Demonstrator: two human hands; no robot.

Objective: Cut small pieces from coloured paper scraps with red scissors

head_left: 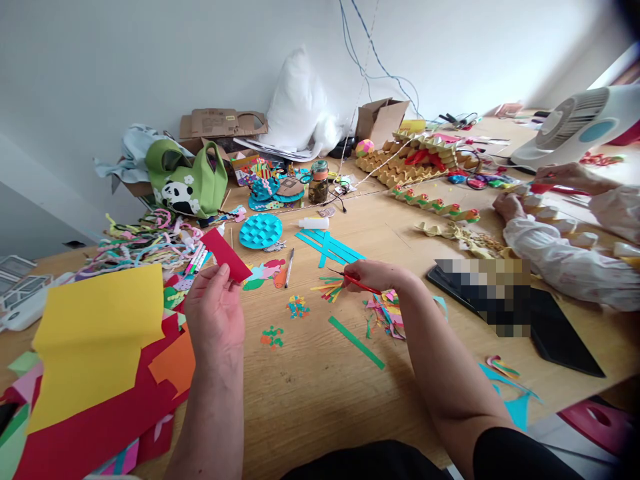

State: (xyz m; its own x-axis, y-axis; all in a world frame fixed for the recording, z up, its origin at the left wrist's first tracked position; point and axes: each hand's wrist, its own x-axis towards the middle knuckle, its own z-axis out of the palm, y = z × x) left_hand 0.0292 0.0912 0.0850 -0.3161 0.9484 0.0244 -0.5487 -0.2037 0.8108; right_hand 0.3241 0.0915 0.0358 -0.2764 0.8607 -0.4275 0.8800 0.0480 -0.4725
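Note:
Pinched between the thumb and fingers of my left hand (216,313) is a folded-looking red paper piece (227,255), raised above the table. My right hand (383,277) grips red-handled scissors (363,285), whose tips point left over thin coloured paper strips (329,289). Paper scraps (387,315) lie partly hidden behind my right forearm. Closer to me is a long green strip (356,342). Between my hands sit small blue, yellow and orange paper bits (298,307) and green and orange ones (273,337). Blue strips (333,248) lie beyond, near a blue woven paper disc (261,231).
Large yellow paper (100,333) and red sheets cover the left side. Behind stand a green panda bag (187,180) and a glass jar (319,183). On the right, another person's hands (510,205) work at egg-carton strips beside a black tablet (565,333) and a fan (575,127).

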